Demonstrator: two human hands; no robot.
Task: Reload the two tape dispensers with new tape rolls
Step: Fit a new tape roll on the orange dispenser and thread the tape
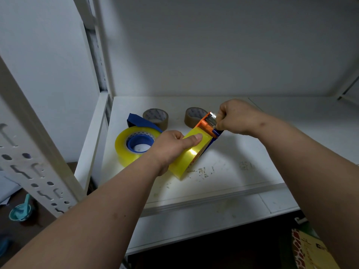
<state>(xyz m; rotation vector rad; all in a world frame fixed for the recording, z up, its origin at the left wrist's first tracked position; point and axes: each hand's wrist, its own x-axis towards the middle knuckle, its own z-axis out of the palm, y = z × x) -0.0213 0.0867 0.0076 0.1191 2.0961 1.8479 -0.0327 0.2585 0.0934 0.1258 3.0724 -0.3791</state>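
Tape dispensers on the white shelf: both carry yellow rolls, the second being threaded.

From left, one blue dispenser lies flat, a yellow roll on its hub; two brown rolls stand behind. The left hand holds the second yellow roll in the orange-headed dispenser, thumb pressed flat on the tape. The right hand has its fingers curled, pinching at the toothed cutter. Next, I judge, the tape end needs drawing squarely across the blade. Two dispensers, two yellow rolls, two brown.
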